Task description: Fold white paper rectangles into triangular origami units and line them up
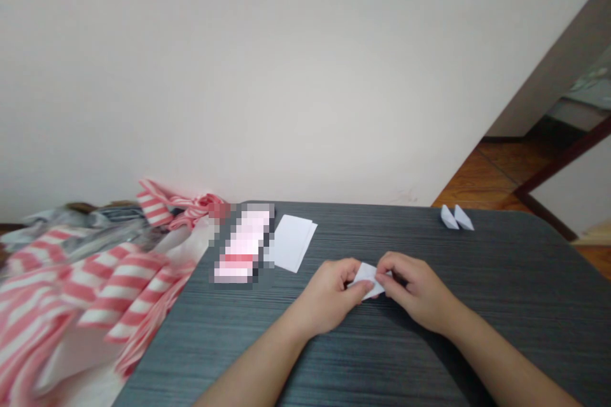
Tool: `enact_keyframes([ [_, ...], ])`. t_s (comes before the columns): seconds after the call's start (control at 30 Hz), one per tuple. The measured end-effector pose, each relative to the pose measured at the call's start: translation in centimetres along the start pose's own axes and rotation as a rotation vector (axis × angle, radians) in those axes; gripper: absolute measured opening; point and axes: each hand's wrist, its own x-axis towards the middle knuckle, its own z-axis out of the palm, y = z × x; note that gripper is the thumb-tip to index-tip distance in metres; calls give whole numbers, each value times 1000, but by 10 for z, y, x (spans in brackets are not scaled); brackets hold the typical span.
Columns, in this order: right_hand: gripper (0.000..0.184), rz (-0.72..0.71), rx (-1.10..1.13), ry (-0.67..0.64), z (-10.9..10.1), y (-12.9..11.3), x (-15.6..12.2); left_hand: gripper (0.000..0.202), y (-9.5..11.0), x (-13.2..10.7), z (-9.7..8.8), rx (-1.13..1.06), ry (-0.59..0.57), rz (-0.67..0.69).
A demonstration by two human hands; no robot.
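A small folded piece of white paper (pixel 368 278) is held between both hands just above the dark grey table (pixel 334 356). My left hand (pixel 331 296) pinches its left side with thumb and fingers closed. My right hand (pixel 413 289) pinches its right side, fingers curled over the paper. Part of the paper is hidden under the fingers.
A small stack of white paper slips (pixel 294 241) lies beyond the hands, beside a blurred pink and white object (pixel 243 245). Two small folded paper pieces (pixel 457 217) sit at the far right of the table. Red-and-white striped bags (pixel 71 292) lie to the left.
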Motion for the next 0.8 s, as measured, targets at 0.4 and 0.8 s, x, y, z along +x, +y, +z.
enact_keyframes([
  [0.4,4,74,114,-18,3,3,-3,23,-1,-1,-2,71,-17,-18],
  [0.8,24,198,143,-130,1,-7,1,23,2,-2,-2,32,-30,12],
])
